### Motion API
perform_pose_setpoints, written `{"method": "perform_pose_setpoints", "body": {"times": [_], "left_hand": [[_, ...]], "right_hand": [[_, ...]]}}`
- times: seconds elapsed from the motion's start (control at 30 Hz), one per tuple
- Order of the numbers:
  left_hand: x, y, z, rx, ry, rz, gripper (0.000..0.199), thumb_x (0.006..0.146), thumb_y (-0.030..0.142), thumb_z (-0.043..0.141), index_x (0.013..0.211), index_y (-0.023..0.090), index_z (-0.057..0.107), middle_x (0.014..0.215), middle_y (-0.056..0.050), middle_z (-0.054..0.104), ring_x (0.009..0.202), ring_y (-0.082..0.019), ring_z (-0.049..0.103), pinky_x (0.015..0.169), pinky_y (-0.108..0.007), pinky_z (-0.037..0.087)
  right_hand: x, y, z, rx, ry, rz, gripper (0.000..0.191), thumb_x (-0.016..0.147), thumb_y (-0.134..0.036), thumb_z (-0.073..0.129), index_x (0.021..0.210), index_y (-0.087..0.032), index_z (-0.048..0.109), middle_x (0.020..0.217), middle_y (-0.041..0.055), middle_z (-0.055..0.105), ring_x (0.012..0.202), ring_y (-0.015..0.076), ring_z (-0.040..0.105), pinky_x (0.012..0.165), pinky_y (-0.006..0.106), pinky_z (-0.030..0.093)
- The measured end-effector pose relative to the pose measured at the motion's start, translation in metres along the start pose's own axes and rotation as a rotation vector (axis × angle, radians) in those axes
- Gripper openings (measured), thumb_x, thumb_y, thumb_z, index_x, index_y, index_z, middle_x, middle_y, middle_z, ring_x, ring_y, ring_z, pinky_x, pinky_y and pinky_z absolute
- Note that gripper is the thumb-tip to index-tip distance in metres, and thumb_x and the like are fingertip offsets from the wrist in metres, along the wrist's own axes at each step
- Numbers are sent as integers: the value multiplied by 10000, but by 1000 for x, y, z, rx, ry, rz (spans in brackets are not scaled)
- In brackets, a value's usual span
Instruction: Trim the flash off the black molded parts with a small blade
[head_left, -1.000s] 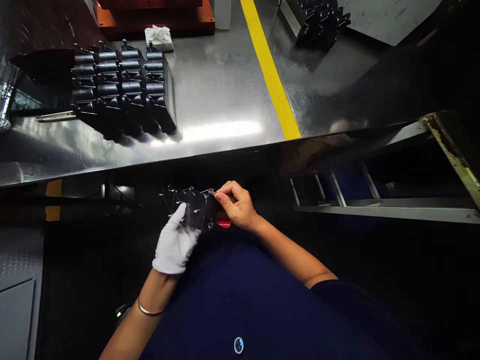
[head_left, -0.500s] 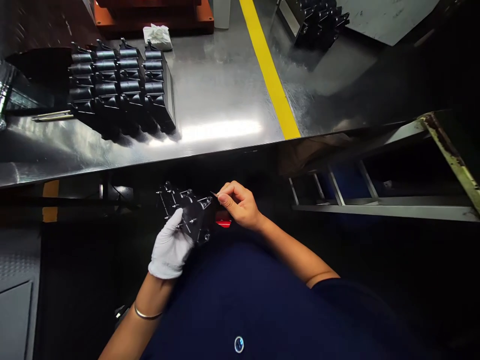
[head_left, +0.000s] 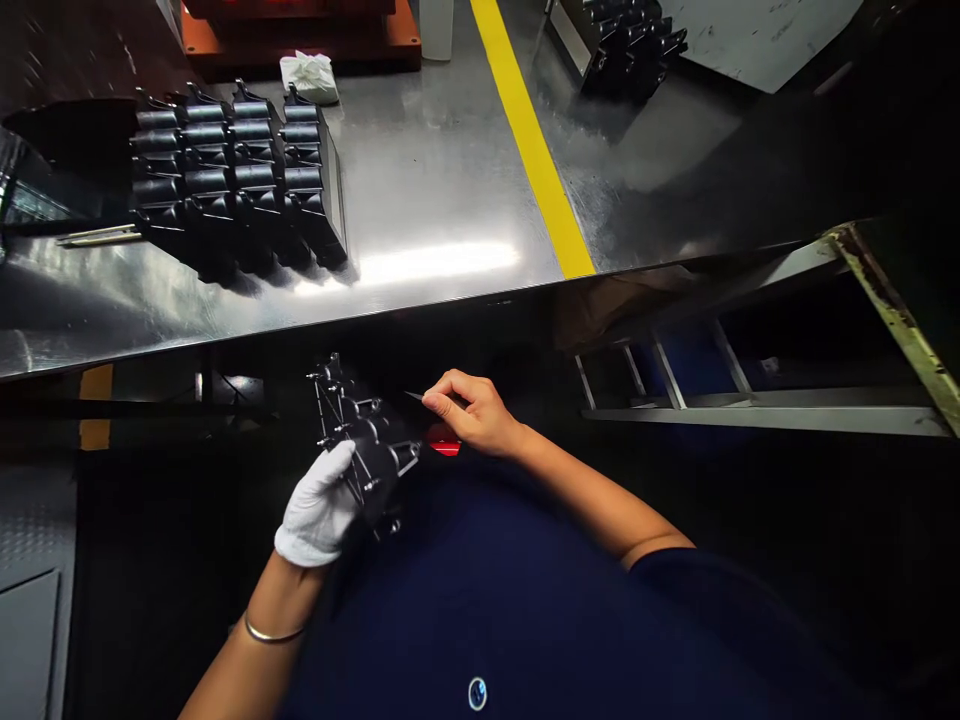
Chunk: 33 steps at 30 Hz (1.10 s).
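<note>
Your white-gloved left hand (head_left: 315, 510) closes around a black molded part (head_left: 371, 455); your bare right hand (head_left: 474, 412) pinches a small pointed blade (head_left: 414, 396) between its fingers (head_left: 439, 400).

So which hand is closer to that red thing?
Right. The right hand, pinching a small pointed tool, sits just above the red object; the gloved left hand, gripping a black spiked part, lies farther off, lower left.

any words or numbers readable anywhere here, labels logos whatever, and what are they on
No text can be read in this view.
The round badge on the navy top is too small and blurred to read.
The red patch beside the right hand shows no legible marks.
The black moulded part in the white-gloved left hand shows no legible marking.
</note>
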<state>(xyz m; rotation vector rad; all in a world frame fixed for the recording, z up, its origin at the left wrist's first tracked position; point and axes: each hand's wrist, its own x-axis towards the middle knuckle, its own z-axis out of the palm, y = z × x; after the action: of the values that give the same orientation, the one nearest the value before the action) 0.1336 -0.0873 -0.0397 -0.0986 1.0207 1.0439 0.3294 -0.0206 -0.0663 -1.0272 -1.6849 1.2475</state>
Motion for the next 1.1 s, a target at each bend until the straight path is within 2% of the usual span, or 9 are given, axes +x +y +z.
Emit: {"method": "perform_pose_setpoints", "body": {"times": [0.1,0.23,0.37,0.53,0.6,0.7,0.83,0.97,1.1], "left_hand": [[-6,1,-4,186,-76,153,386,613,191,838,989,194,753,865,-40,785,761,-214,744,745,-266,609],[-6,12,1,308,-97,240,620,534,239,890,1124,181,711,913,-73,777,851,-274,734,784,-326,605],[-1,18,3,277,-143,203,661,507,116,876,1143,167,703,913,-87,777,863,-288,729,764,-308,598],[4,12,2,263,-184,127,617,499,113,887,1094,126,725,902,-116,775,933,-337,714,816,-347,590],[6,8,2,242,-193,131,624,522,151,891,1121,148,717,931,-106,775,962,-327,709,848,-350,581],[8,3,0,221,-186,145,643,562,221,889,1173,175,692,952,-87,776,968,-296,710,890,-345,565],[10,-3,-2,214,-133,148,569,616,280,868,1151,187,698,948,-72,775,846,-236,727,801,-305,587],[12,-9,0,149,-123,144,430,648,273,848,1053,190,730,895,-48,772,814,-202,718,756,-265,584],[14,-15,2,48,-103,130,385,659,201,832,1031,209,733,854,-14,769,833,-179,715,758,-229,574]], "right_hand": [[-3,-2,-8,-48,-85,-9,356,950,-423,493,723,-163,579,629,-10,599,549,73,537,538,195,427],[-11,-17,-20,-121,-306,-260,432,1007,-389,364,686,-166,548,571,-9,560,486,65,490,488,195,375],[-14,-28,-26,-238,-386,-460,451,897,-579,520,706,-173,560,592,-3,544,523,92,484,489,229,341],[-11,-27,-28,-302,-480,-475,589,848,-637,544,503,-197,360,492,-36,373,474,84,356,466,254,251],[-9,-25,-27,-322,-453,-489,572,857,-614,552,511,-195,375,500,-34,377,478,84,352,471,257,240],[-5,-24,-27,-375,-319,-539,496,860,-581,575,578,-189,459,544,-23,419,505,88,371,484,254,240],[-1,-23,-26,-469,-200,-640,500,889,-531,566,559,-183,423,540,-24,401,510,89,348,485,260,217],[2,-24,-27,-519,-164,-544,488,887,-573,541,600,-186,467,565,-15,431,542,100,378,502,257,241],[2,-24,-27,-477,-182,-467,529,878,-573,555,542,-189,417,548,-21,381,522,98,333,495,276,196]]}}
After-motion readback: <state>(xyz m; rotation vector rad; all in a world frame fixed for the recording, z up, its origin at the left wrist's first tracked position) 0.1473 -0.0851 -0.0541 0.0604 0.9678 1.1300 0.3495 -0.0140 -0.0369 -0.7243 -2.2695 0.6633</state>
